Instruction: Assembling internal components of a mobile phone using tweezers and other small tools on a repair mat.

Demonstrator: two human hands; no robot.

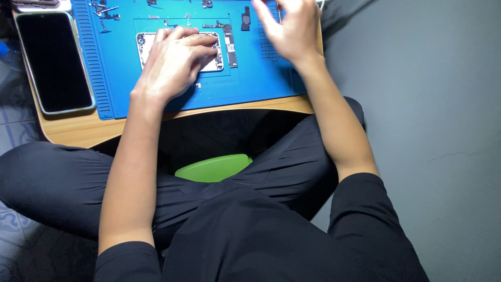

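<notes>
Flat: left hand (175, 60) on opened phone (180, 51); right hand (289, 28) raised, blurred.

Black short-sleeved shirt, black trousers, bare forearms and hands (177, 62).

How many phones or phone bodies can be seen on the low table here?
2. One phone with a dark screen lies at the table's left edge, beside the blue mat. One opened phone body lies on the mat, mostly hidden under the left hand. More may lie beyond the top edge.
</notes>
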